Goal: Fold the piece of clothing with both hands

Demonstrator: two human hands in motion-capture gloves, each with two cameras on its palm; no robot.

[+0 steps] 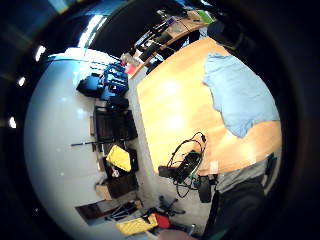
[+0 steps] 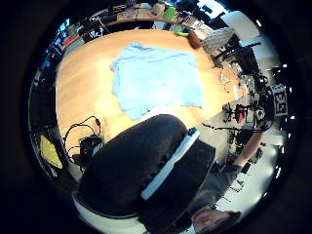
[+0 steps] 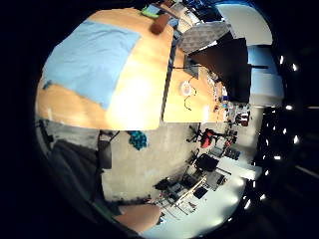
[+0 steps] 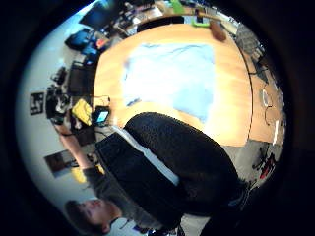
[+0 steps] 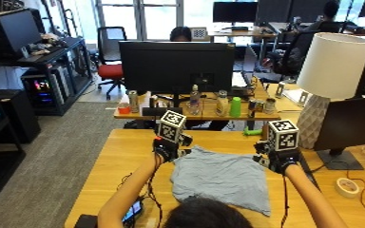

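Observation:
A light blue shirt [image 5: 220, 178] lies spread flat on the wooden table [image 5: 125, 156] in front of me, and also shows in the palm views [image 2: 156, 80] [image 4: 170, 76] [image 1: 240, 95] [image 3: 87, 57]. My left hand [image 5: 165, 149] hovers in the air over the shirt's far left corner. My right hand [image 5: 276, 159] hovers just off its far right corner. Neither hand touches the cloth, both hold nothing, and their palms face back over the table toward my head [image 2: 136, 170].
A phone with tangled black cables [image 5: 134, 211] lies at the table's near left edge. A tape roll [image 5: 346, 186], a dark monitor [image 5: 353, 126] and a white lamp [image 5: 328, 80] stand at the right. Beyond the table is a desk with a monitor [image 5: 179, 66] and bottles.

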